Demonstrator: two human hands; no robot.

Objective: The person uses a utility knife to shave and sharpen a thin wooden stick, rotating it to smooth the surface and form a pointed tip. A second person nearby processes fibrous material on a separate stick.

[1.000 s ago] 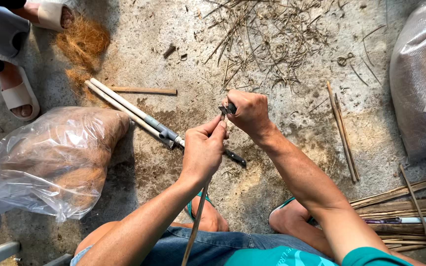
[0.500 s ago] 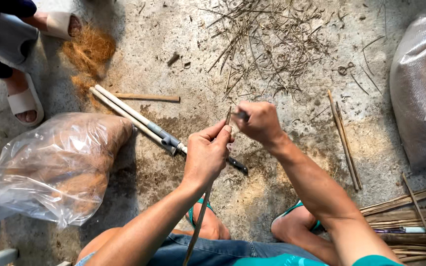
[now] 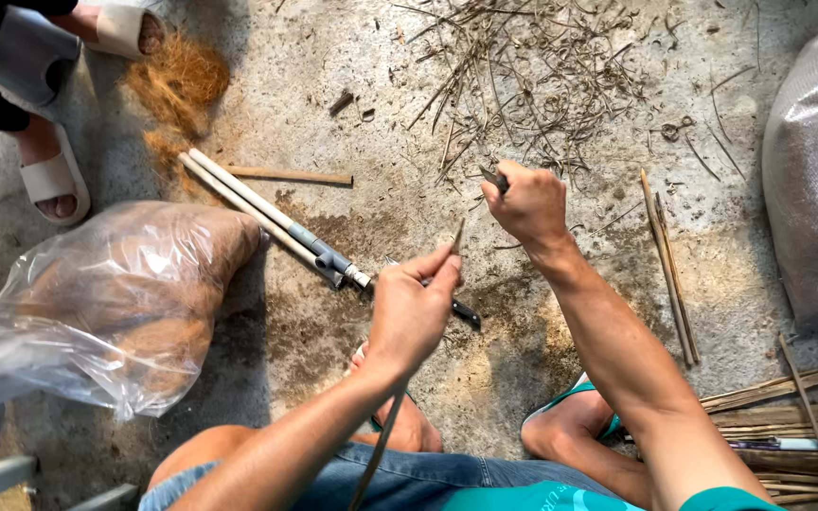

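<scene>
The left hand (image 3: 411,312) pinches a thin, pale bamboo sliver (image 3: 457,234) upright by its tip, steadying it for trimming. The right hand (image 3: 528,203) is fisted around a small dark knife (image 3: 494,177), held just beside it above the shaving-strewn concrete floor (image 3: 352,57).

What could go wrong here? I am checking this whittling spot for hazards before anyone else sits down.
1. The right hand grips a small knife close to the left hand, which pinches a thin stick; a slip could cut the fingers.
2. The long-handled shears lie on the floor by the person's sandalled feet, a tripping or cutting risk.
3. Another person's sandalled foot stands near the work.
</scene>
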